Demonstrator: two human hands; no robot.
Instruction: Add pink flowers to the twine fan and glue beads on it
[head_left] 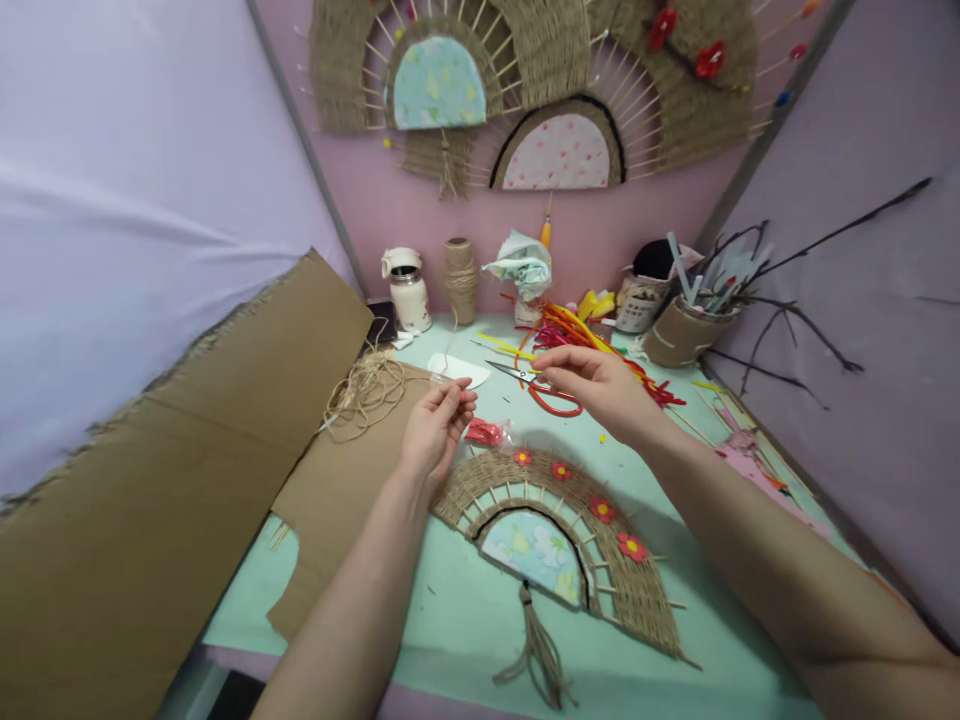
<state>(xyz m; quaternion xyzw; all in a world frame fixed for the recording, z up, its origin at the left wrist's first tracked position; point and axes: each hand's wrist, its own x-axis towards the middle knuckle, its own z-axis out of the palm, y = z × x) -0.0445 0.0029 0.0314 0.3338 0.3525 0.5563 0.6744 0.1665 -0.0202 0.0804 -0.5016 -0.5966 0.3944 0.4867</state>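
Observation:
My left hand (pixel 436 425) is closed, pinching a small red piece (pixel 468 397) between thumb and fingers. My right hand (pixel 596 385) hovers over the scissors (pixel 556 402), thumb and fingers drawn together; what they hold, if anything, is too small to tell. The scissors have red-orange handles and point left, blades slightly apart. Below both hands lies a woven twine fan (pixel 626 565) with several red flowers, a floral half-round centre (pixel 536 550) and a twine tassel (pixel 536 645). Beside my left hand is a red lump in clear plastic wrap (pixel 486 432).
Tangled twine (pixel 367 395) rests on cardboard (pixel 337 500) at left. A bottle (pixel 409 298), a twine spool (pixel 460 280) and a pot of sticks and branches (pixel 686 330) stand behind. Coloured fuzzy stems (pixel 574 335) lie near my right hand. Finished fans (pixel 559 150) hang on the wall.

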